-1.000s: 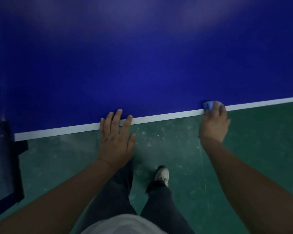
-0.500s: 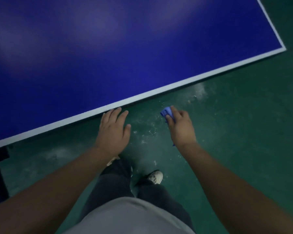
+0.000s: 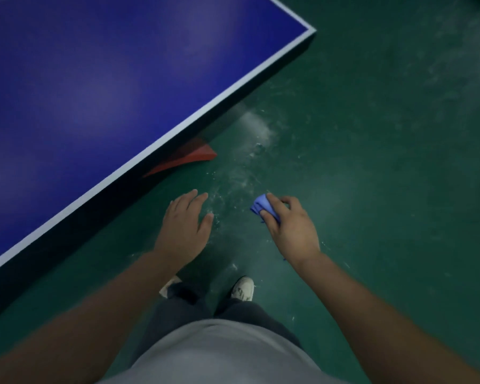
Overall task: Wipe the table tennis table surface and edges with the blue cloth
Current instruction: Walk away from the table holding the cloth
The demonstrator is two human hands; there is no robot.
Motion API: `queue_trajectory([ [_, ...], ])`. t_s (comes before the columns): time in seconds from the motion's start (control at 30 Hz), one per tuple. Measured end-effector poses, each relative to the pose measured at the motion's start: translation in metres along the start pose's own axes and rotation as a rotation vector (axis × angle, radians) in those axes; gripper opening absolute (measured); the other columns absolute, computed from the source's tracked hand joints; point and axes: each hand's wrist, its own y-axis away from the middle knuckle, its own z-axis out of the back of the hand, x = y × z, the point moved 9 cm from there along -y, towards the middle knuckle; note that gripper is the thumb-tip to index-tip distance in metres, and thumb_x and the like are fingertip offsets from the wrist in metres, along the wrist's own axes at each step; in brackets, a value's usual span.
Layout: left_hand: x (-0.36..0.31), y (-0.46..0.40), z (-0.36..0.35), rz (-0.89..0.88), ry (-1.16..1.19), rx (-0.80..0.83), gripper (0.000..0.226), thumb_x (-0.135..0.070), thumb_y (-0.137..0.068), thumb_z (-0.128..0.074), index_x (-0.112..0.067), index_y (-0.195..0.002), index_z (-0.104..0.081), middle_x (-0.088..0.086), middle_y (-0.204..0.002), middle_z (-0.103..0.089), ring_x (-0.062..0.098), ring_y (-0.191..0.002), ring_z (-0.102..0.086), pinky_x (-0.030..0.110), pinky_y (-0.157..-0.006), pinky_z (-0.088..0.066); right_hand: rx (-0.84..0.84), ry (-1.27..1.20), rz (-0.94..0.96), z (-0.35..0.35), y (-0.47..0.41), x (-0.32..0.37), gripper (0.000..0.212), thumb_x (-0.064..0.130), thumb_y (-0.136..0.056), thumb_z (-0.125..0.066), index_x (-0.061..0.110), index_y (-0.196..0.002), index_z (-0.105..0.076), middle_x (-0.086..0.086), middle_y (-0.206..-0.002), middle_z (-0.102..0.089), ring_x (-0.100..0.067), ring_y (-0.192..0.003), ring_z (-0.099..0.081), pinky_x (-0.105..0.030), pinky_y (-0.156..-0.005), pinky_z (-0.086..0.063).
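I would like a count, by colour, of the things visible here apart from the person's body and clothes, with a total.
Blue: 2, the table and the cloth gripped in the right hand
Red: 1, a part under the table edge
White: 2, the shoes
Green: 1, the floor
Total: 6

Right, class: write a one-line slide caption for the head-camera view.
Right hand grips a bunched blue cloth and the open left hand hangs off the blue table, above the green floor.

An indoor sports hall: a blue table tennis table (image 3: pixel 100 87) with white edge lines stands on scuffed green sports flooring (image 3: pixel 385 151).
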Motion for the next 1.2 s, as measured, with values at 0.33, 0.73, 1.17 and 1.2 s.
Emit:
queue_trajectory([
  [0.33,-0.140,-0.076,-0.030,-0.133,0.224,0.075,0.049,-0.023,-0.102,-0.055,-0.013,-0.149,-0.045,0.005,-0.156,-0.041,0.010,-0.143,-0.032,0.025,-0.117,-0.021,-0.228,-0.168,-0.240,0.106,-0.009,-0.105,0.045,0.043,-0.101,-0.055,0.026,-0.142,-0.056,-0.003,-0.135,-0.051,-0.020,-0.112,-0.057,-0.023,-0.081,-0.040],
  [0.73,-0.219,-0.272,-0.035,-0.122,0.311,0.193,0.046,-0.023,-0.103,-0.053,-0.020,-0.149,-0.046,-0.001,-0.154,-0.043,0.003,-0.137,-0.035,0.026,-0.115,-0.026,-0.365,-0.281,-0.498,0.191,-0.147,-0.180,0.047,0.046,-0.098,-0.057,0.027,-0.141,-0.056,0.001,-0.130,-0.052,0.002,-0.099,-0.044,-0.018,-0.083,-0.035],
  [1.17,-0.393,-0.476,-0.066,-0.266,0.372,0.412,0.046,-0.030,-0.103,-0.051,-0.034,-0.148,-0.043,-0.015,-0.152,-0.042,0.003,-0.140,-0.037,0.041,-0.120,-0.032,-0.590,-0.352,-0.686,0.309,-0.279,-0.256,0.046,0.042,-0.097,-0.060,0.025,-0.139,-0.058,0.005,-0.125,-0.052,0.006,-0.098,-0.044,0.001,-0.080,-0.029],
  [1.2,-0.407,-0.486,-0.072,-0.279,0.381,0.424,0.045,-0.030,-0.103,-0.052,-0.035,-0.148,-0.044,-0.016,-0.152,-0.042,0.002,-0.140,-0.037,0.041,-0.120,-0.033,-0.612,-0.358,-0.694,0.318,-0.285,-0.266,0.046,0.042,-0.097,-0.060,0.024,-0.139,-0.059,0.006,-0.123,-0.052,0.006,-0.099,-0.045,0.005,-0.080,-0.027],
])
